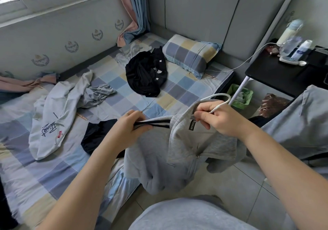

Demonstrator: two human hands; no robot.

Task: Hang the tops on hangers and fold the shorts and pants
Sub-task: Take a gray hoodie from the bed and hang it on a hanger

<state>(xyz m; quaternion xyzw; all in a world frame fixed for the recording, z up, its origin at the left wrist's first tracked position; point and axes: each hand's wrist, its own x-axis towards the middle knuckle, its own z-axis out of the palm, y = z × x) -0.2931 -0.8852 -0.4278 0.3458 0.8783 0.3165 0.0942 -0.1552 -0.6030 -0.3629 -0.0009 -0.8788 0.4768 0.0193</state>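
**A:** Left hand [132,128] and right hand [218,118], what's being held?
**B:** Both are locked on the grey top [159,151]: striped edge pinched by left, collar and white hanger [213,96] clutched by right.
**A:** Where's it held?
**B:** Up over the bed [177,91] edge; black clothes [145,75] are piled further back.

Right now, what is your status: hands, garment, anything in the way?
Left hand grips striped edge of grey top. Right hand pinches white hanger at collar. Nothing blocks the hands; black garment lies apart on bed.
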